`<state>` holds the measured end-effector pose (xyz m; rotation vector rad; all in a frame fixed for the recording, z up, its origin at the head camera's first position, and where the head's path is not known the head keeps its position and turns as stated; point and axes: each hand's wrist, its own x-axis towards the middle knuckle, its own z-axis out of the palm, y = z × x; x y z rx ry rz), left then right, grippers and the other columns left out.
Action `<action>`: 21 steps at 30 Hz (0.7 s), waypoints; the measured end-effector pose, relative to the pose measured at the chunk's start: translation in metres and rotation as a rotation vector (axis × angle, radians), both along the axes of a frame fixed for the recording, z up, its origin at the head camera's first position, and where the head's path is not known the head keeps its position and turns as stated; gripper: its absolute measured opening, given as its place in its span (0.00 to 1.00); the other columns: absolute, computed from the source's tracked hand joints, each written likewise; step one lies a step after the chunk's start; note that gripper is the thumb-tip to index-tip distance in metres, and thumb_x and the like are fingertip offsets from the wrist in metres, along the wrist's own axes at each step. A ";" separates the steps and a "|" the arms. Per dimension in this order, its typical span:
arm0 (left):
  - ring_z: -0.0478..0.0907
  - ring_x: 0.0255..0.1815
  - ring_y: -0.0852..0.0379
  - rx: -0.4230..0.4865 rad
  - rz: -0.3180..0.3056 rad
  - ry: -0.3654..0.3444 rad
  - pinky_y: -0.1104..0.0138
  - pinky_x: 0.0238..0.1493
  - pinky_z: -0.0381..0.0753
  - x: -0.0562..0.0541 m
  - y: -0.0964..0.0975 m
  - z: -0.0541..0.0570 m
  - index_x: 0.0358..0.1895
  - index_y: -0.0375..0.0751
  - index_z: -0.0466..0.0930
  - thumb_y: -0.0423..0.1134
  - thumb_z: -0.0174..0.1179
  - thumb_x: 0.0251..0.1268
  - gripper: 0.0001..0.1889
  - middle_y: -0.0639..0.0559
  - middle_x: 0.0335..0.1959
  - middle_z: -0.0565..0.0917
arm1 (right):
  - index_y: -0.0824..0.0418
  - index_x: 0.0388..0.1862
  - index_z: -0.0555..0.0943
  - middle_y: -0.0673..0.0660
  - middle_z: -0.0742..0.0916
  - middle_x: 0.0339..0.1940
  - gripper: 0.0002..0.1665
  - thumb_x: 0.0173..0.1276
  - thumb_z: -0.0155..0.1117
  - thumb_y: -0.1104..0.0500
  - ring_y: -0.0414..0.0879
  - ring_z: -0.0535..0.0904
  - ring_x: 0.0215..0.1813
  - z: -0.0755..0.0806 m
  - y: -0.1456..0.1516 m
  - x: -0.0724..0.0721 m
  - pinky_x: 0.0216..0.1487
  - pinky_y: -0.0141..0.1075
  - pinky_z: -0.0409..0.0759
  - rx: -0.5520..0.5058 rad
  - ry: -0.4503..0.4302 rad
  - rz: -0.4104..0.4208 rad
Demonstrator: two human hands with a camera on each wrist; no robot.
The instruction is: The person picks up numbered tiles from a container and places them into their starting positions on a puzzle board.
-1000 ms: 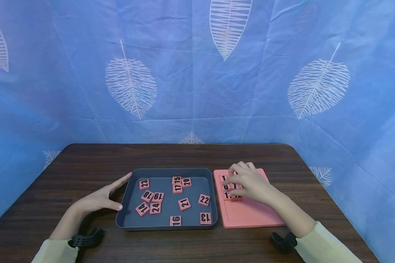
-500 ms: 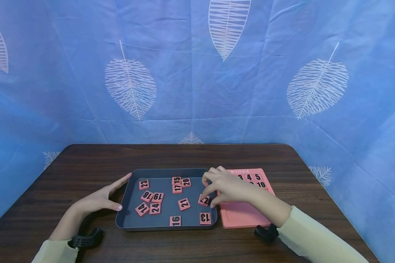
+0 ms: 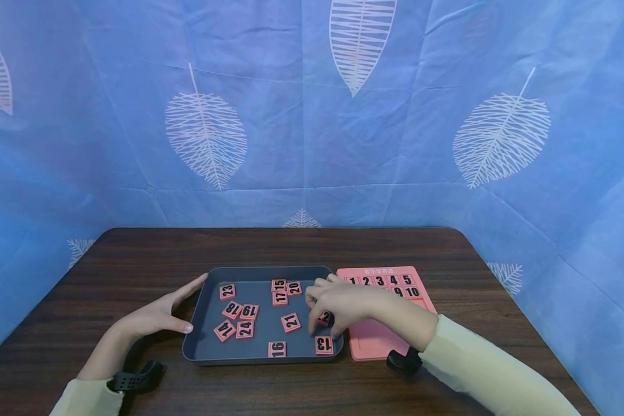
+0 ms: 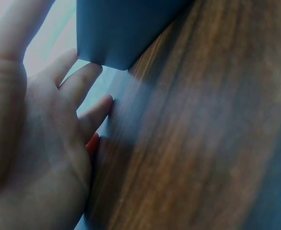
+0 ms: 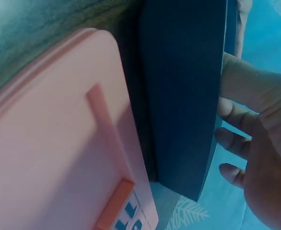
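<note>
My right hand (image 3: pixel 338 303) reaches over the right side of the dark grey tray (image 3: pixel 218 352), thumb and index finger bent downward, apart, just above the pink number tile 13 (image 3: pixel 324 345). Tile 22 (image 3: pixel 323 318) shows partly beneath that hand. In the right wrist view the tray wall hides the fingertips. My left hand (image 3: pixel 153 315) is spread at the tray's left end, index finger and thumb at its rim. The left wrist view has other fingers close to the tray's corner (image 4: pixel 126 38). Beside the tray lies a pink puzzle board (image 3: pixel 374 341) with numbered tiles in its upper rows.
More loose tiles lie in the tray, such as tile 21 (image 3: pixel 290 322), tile 16 (image 3: pixel 277 349) and tile 14 (image 3: pixel 225 331). All stand on a dark wooden table (image 3: pixel 270 387). A blue leaf-print cloth (image 3: pixel 301 144) hangs behind.
My right hand has moved left from the board to over the tray, then slightly toward tile 13. The left hand and loose tiles have stayed in place.
</note>
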<state>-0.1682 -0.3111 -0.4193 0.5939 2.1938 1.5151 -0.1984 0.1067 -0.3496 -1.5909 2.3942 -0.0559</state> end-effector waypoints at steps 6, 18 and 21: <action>0.32 0.73 0.30 0.003 -0.003 0.004 0.28 0.59 0.40 -0.001 0.001 0.000 0.78 0.52 0.37 0.40 0.66 0.58 0.52 0.36 0.76 0.38 | 0.31 0.37 0.86 0.39 0.70 0.39 0.20 0.48 0.79 0.54 0.38 0.61 0.42 -0.002 -0.007 0.003 0.40 0.35 0.58 0.064 -0.012 -0.013; 0.32 0.73 0.30 0.010 -0.011 -0.003 0.28 0.58 0.40 -0.001 0.000 -0.001 0.78 0.52 0.37 0.39 0.66 0.59 0.52 0.36 0.76 0.38 | 0.32 0.33 0.82 0.39 0.70 0.38 0.19 0.47 0.81 0.52 0.38 0.62 0.42 -0.008 -0.010 0.007 0.40 0.36 0.59 0.058 0.014 -0.010; 0.32 0.73 0.30 0.002 -0.010 -0.001 0.28 0.58 0.40 -0.001 -0.001 -0.001 0.78 0.53 0.37 0.39 0.66 0.59 0.52 0.36 0.76 0.38 | 0.33 0.33 0.82 0.39 0.69 0.36 0.19 0.46 0.81 0.51 0.37 0.61 0.41 -0.010 -0.007 0.006 0.40 0.35 0.58 0.020 -0.006 -0.014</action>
